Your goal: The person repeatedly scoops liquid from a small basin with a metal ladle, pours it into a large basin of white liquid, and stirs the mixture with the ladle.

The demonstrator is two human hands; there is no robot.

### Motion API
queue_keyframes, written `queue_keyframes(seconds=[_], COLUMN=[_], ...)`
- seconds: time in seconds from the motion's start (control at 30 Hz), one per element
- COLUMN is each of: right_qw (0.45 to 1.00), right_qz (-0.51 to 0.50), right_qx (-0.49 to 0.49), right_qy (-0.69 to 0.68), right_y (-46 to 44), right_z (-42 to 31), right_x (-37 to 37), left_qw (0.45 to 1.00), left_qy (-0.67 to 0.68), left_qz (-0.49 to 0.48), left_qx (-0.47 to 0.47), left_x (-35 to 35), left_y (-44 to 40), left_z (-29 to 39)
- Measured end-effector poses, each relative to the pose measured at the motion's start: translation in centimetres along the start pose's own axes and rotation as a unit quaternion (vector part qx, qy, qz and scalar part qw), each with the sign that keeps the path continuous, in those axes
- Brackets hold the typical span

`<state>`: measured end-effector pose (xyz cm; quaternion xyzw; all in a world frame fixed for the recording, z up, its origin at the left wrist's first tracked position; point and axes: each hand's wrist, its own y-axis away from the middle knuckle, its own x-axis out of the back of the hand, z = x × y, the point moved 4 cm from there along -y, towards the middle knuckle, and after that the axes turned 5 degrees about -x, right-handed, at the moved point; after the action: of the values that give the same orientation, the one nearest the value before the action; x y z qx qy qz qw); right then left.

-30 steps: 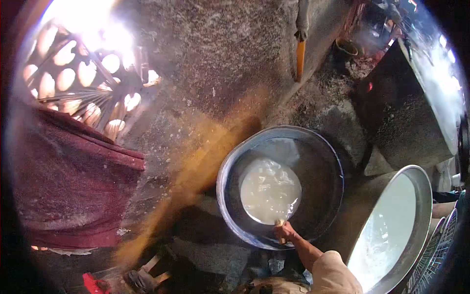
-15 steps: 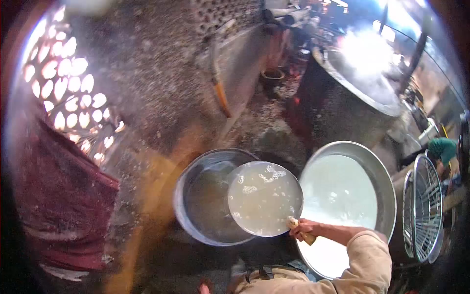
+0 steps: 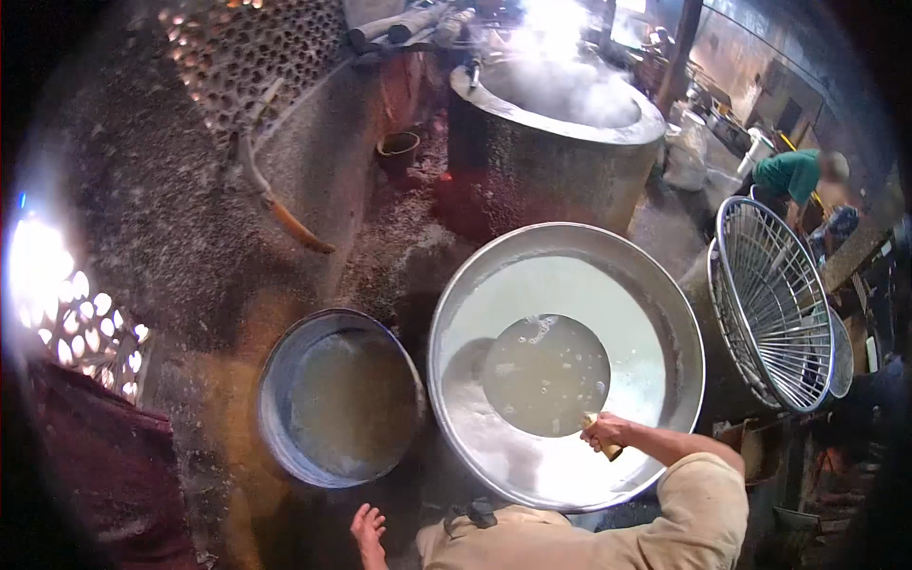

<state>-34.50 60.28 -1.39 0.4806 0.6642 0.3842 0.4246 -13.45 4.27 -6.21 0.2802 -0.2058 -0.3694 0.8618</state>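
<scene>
My right hand (image 3: 602, 435) is wrapped round the short, pale handle of a large round ladle (image 3: 541, 380). Cloudy greyish-yellow liquid with some foam bubbles fills the ladle. It is over a wide metal basin (image 3: 679, 294) of white, milky liquid; whether it touches that liquid I cannot tell. Left of the basin, a deep metal tub (image 3: 271, 404) holds murky brownish liquid. My left hand (image 3: 369, 527) is empty, fingers apart, just below this tub at the bottom of the view.
Behind the basin, a big round vat (image 3: 551, 176) gives off steam. Wire baskets (image 3: 774, 304) lean at the right. A person in a green top (image 3: 793, 176) bends over farther back. Dark red cloth (image 3: 104, 465) hangs at left, and a curved wooden-handled tool (image 3: 294, 223) lies against the wall.
My right hand has brought the full ladle from the tub's edge to over the milky basin. More of my left hand shows. The camera view has turned right.
</scene>
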Motion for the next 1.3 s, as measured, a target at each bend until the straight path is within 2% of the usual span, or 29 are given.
queue_keyframes(seconds=[0.07, 0.17, 0.3, 0.4, 0.5, 0.6, 0.8, 0.87, 1.0, 1.07, 1.13, 1.2, 1.27, 1.3], right_qw=[0.997, 0.991, 0.984, 0.968, 0.962, 0.966, 0.968, 0.969, 0.963, 0.956, 0.916, 0.881, 0.826, 0.772], right_qz=[-0.028, 0.0, 0.062, 0.035, 0.046, 0.049, 0.142, 0.147, 0.247, 0.249, 0.378, 0.456, 0.491, 0.559], right_qx=[0.018, 0.035, 0.054, 0.068, 0.049, 0.055, 0.062, 0.07, 0.087, 0.147, 0.131, 0.128, 0.243, 0.237], right_qy=[-0.076, -0.13, -0.156, -0.238, -0.264, -0.247, -0.197, -0.188, -0.057, -0.04, -0.036, -0.017, 0.132, 0.188], right_y=[-2.4, -5.0, -6.1, -7.1, -9.7, -10.6, -9.7, -8.9, -6.0, -4.1, -1.6, 2.1, 4.9, 5.5], right_z=[2.8, 6.2, 7.2, 8.1, 10.4, 11.3, 12.3, 12.6, 12.6, 12.5, 12.2, 10.5, 8.7, 8.5], right_x=[2.0, 4.0, 4.2, 4.0, 4.6, 5.1, 8.1, 10.0, 14.8, 17.1, 19.3, 20.5, 22.7, 24.9], left_qw=[0.999, 0.996, 0.99, 0.984, 0.964, 0.955, 0.949, 0.933, 0.933, 0.927, 0.924, 0.911, 0.895, 0.889], left_qy=[0.004, -0.055, -0.12, -0.161, -0.231, -0.264, -0.278, -0.286, -0.256, -0.25, -0.235, -0.23, -0.269, -0.275], left_qz=[-0.029, -0.032, -0.03, -0.035, -0.07, -0.079, -0.103, -0.146, -0.177, -0.193, -0.21, -0.216, -0.199, -0.208], left_qx=[-0.024, -0.055, -0.068, -0.071, -0.11, -0.11, -0.104, -0.161, -0.182, -0.2, -0.217, -0.265, -0.294, -0.3], left_x=[-1.4, -4.4, -8.5, -11.3, -14.3, -16.1, -18.7, -19.3, -20.8, -21.6, -22.7, -23.5, -24.2, -24.7], left_y=[-0.2, 1.0, 1.9, 2.5, 3.2, 2.9, 1.8, 0.8, -0.3, -1.0, -1.1, -2.1, -2.9, -1.7], left_z=[1.6, 5.1, 8.1, 9.4, 11.0, 11.2, 11.3, 10.8, 10.5, 10.6, 10.7, 9.9, 8.8, 9.3])
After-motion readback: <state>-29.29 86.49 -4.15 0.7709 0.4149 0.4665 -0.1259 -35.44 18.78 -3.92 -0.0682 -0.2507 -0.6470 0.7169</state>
